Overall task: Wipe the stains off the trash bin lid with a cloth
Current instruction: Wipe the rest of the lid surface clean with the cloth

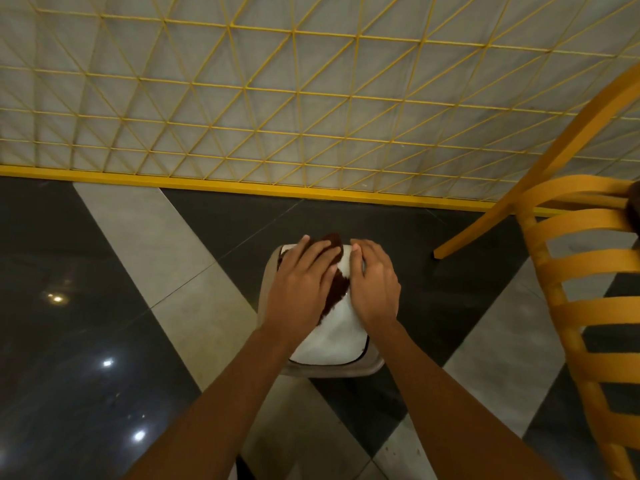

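A small beige trash bin stands on the floor in the middle of the head view, topped by a white lid (337, 336). A dark brown cloth (335, 289) lies across the far half of the lid. My left hand (299, 289) presses flat on the cloth with straight fingers pointing away from me. My right hand (374, 284) lies on the lid's right side, fingers loosely bent over its edge next to the cloth. Most of the cloth is hidden under my left hand. Stains on the lid cannot be made out.
A yellow wooden chair (581, 271) stands close on the right, one leg (467, 237) reaching toward the bin. A wall with a yellow wire grid (311, 116) and yellow baseboard runs behind. The floor has glossy black and grey tiles (86, 306).
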Demonstrator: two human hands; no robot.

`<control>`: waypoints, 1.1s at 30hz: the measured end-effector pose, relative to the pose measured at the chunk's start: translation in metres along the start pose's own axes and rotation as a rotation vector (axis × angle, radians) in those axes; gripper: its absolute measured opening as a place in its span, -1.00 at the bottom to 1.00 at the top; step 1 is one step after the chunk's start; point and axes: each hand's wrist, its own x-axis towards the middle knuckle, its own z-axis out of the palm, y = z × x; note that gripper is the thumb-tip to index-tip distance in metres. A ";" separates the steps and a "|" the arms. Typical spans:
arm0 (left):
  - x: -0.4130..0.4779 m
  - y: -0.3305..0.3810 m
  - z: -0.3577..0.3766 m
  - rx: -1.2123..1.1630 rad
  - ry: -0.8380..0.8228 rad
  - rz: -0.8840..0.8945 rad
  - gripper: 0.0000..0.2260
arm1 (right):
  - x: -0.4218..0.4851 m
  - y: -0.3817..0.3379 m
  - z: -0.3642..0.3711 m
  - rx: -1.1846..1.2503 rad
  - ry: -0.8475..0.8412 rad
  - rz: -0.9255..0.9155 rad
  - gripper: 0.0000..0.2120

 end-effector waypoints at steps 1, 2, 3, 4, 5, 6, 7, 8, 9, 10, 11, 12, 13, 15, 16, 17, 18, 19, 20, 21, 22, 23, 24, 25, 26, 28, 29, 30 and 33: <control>-0.005 -0.006 0.001 0.022 0.017 0.035 -0.65 | 0.000 0.000 0.000 0.002 0.002 -0.002 -0.64; -0.007 -0.011 0.002 0.027 0.023 0.024 -0.63 | 0.000 0.000 0.001 0.004 0.006 -0.004 -0.65; -0.005 -0.014 0.002 0.010 0.015 -0.019 -0.62 | 0.000 0.000 0.001 0.005 0.009 -0.003 -0.65; 0.001 -0.014 0.000 -0.032 0.009 -0.081 -0.63 | 0.000 0.001 0.001 0.006 0.011 0.001 -0.65; 0.009 -0.013 -0.001 -0.077 -0.022 -0.153 -0.65 | 0.000 0.001 0.001 0.007 0.012 0.007 -0.65; 0.017 -0.012 -0.002 -0.103 -0.050 -0.206 -0.67 | 0.001 0.001 0.001 0.008 0.013 0.013 -0.65; 0.023 -0.011 0.000 -0.105 -0.062 -0.219 -0.67 | 0.001 0.001 0.001 0.009 0.014 0.019 -0.65; 0.026 -0.011 0.001 -0.106 -0.060 -0.205 -0.67 | 0.001 0.001 0.001 0.012 0.014 0.023 -0.65; 0.025 -0.013 0.001 -0.118 -0.067 -0.169 -0.67 | 0.001 0.001 0.001 0.015 0.012 0.024 -0.65; 0.020 -0.017 -0.001 -0.127 -0.075 -0.120 -0.66 | 0.002 0.001 0.001 0.019 0.008 0.026 -0.65; 0.011 -0.021 -0.003 -0.122 -0.056 -0.063 -0.65 | 0.002 0.001 0.001 0.025 0.005 0.031 -0.65; 0.001 -0.024 -0.003 -0.111 -0.021 -0.019 -0.63 | 0.002 0.001 0.001 0.031 0.003 0.036 -0.65; -0.008 -0.028 -0.004 -0.106 0.016 -0.001 -0.62 | 0.002 0.000 0.001 0.037 0.004 0.038 -0.65; -0.014 -0.035 -0.004 -0.159 0.059 -0.070 -0.65 | 0.002 0.000 0.002 0.045 0.012 0.034 -0.65; -0.010 -0.035 -0.003 -0.203 0.052 -0.137 -0.67 | 0.001 0.000 0.001 0.050 0.014 0.034 -0.65; -0.004 -0.035 -0.001 -0.241 0.027 -0.206 -0.68 | 0.001 0.000 0.001 0.054 0.013 0.038 -0.65; 0.004 -0.034 0.000 -0.266 0.015 -0.266 -0.69 | 0.001 0.000 0.001 0.060 0.009 0.044 -0.65; 0.011 -0.032 0.000 -0.276 0.009 -0.311 -0.69 | 0.001 0.000 0.001 0.067 0.004 0.055 -0.64; 0.015 -0.030 0.000 -0.284 0.009 -0.342 -0.69 | 0.001 0.000 0.000 0.072 0.001 0.068 -0.63; 0.016 -0.028 0.000 -0.294 0.004 -0.355 -0.69 | 0.001 0.001 0.000 0.076 -0.002 0.081 -0.61; 0.013 -0.026 0.000 -0.298 -0.002 -0.343 -0.69 | 0.001 0.001 0.000 0.075 -0.005 0.088 -0.60; 0.005 -0.026 0.000 -0.292 0.004 -0.302 -0.69 | 0.000 0.000 0.000 0.071 -0.007 0.091 -0.60; -0.004 -0.025 0.001 -0.281 0.032 -0.243 -0.69 | 0.000 0.000 0.001 0.067 -0.006 0.090 -0.60; -0.013 -0.025 0.000 -0.278 0.070 -0.188 -0.69 | 0.001 -0.001 0.001 0.065 -0.001 0.087 -0.60; -0.019 -0.026 0.000 -0.289 0.101 -0.158 -0.70 | 0.001 -0.001 0.001 0.065 0.004 0.086 -0.61; -0.021 -0.029 0.002 -0.329 0.105 -0.193 -0.70 | 0.002 -0.001 0.001 0.061 0.007 0.085 -0.61; -0.016 -0.030 0.003 -0.350 0.088 -0.238 -0.69 | 0.002 -0.001 0.001 0.060 0.009 0.082 -0.62; -0.007 -0.030 0.004 -0.367 0.068 -0.288 -0.69 | 0.002 0.000 0.001 0.061 0.009 0.081 -0.61; 0.020 -0.033 0.002 -0.405 0.010 -0.408 -0.70 | 0.001 -0.001 0.001 0.050 0.006 0.081 -0.59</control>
